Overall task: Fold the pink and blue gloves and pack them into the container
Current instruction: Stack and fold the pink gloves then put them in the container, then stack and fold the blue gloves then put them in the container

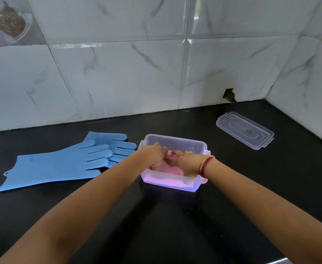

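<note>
A clear plastic container (198, 144) stands on the black counter at the middle. Folded pink gloves (166, 169) lie inside it, showing pink through the front wall. My left hand (155, 154) and my right hand (185, 161) are both down in the container, fingers curled on the pink gloves and meeting over them. Two blue gloves (61, 164) lie flat and unfolded on the counter to the left of the container, one partly over the other, fingers pointing right.
The container's clear lid (245, 130) lies on the counter at the back right, near the corner. White marbled wall tiles (118, 73) rise behind the counter and along its right side. A small broken hole (229, 95) shows at the wall's base.
</note>
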A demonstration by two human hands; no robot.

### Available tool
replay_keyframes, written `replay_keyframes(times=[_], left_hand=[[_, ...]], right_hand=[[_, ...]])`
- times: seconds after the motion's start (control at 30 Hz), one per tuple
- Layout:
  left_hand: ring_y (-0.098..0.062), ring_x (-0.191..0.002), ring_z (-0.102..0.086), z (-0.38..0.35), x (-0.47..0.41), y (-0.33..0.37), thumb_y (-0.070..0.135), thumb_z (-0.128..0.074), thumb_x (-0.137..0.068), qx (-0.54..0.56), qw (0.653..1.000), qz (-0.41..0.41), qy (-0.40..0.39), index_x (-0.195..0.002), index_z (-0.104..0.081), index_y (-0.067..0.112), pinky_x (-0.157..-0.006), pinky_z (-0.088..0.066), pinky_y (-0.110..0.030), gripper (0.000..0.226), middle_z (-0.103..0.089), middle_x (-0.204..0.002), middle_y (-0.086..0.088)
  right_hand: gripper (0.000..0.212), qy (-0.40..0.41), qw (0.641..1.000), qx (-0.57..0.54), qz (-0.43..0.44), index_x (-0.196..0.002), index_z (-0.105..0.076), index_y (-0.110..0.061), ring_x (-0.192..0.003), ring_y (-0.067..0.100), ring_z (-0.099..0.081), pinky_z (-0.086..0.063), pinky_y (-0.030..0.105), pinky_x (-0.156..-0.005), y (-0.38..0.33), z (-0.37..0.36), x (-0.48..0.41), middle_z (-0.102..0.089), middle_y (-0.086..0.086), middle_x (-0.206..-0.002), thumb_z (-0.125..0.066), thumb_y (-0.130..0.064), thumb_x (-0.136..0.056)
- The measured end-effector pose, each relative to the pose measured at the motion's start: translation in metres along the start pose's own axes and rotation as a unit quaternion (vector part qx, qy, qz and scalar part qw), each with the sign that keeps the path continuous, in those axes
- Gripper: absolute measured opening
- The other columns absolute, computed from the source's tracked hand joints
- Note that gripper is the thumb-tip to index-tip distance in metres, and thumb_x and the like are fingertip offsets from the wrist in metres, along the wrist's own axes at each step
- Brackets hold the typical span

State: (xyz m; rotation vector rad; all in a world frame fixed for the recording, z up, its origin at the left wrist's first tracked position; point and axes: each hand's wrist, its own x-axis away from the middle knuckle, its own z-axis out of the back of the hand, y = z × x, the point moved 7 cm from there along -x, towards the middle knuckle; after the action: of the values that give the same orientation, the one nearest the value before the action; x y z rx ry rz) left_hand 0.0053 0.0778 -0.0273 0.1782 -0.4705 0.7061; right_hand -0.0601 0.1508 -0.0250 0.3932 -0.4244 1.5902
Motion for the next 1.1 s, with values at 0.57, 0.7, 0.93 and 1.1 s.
replay_keyframes(times=[0.57,0.7,0.93,1.1], left_hand=[[-0.012,-0.068,-0.059,0.052,0.096,-0.062,0.019,-0.063,-0.086,0.246,0.883,-0.057,0.396,-0.088,-0.065,0.018,-0.063,-0.048,-0.028,0.003,-0.069,-0.082,0.0],[-0.021,-0.084,-0.061,0.035,0.118,-0.145,0.017,-0.057,-0.089,0.256,0.851,0.081,0.452,-0.092,-0.063,0.017,-0.075,-0.046,-0.031,0.006,-0.066,-0.093,-0.002],[-0.03,-0.13,-0.036,-0.067,0.111,-0.206,0.058,-0.068,-0.073,0.22,0.932,0.202,0.204,-0.139,-0.036,0.022,-0.105,-0.035,-0.05,0.082,-0.034,-0.144,-0.009],[-0.027,-0.145,-0.009,-0.084,0.094,-0.185,0.062,-0.059,-0.077,0.107,0.96,0.139,0.219,-0.147,-0.02,0.031,-0.113,-0.01,-0.057,0.086,-0.014,-0.157,-0.005]], right_hand=[[0.044,0.164,0.951,-0.247,0.083,-0.129,-0.053,-0.025,-0.108,0.009,-0.056,-0.042,0.02,-0.089,-0.015,0.051,0.054,-0.057,-0.008,-0.13,-0.061,-0.034,-0.087],[0.045,0.182,0.947,-0.246,0.095,-0.124,-0.053,-0.036,-0.108,0.005,-0.052,-0.041,0.023,-0.093,-0.04,0.042,0.049,-0.057,-0.013,-0.129,-0.063,-0.047,-0.082],[0.052,0.203,0.976,-0.06,0.059,-0.134,-0.045,-0.032,-0.118,0.02,-0.053,-0.041,0.037,-0.103,-0.065,0.016,0.021,-0.054,-0.006,-0.135,-0.062,-0.035,-0.085],[0.045,0.209,0.976,-0.062,0.027,-0.135,-0.044,-0.03,-0.12,0.021,-0.053,-0.038,0.036,-0.106,-0.049,0.012,0.007,-0.052,-0.004,-0.137,-0.055,-0.022,-0.092]])
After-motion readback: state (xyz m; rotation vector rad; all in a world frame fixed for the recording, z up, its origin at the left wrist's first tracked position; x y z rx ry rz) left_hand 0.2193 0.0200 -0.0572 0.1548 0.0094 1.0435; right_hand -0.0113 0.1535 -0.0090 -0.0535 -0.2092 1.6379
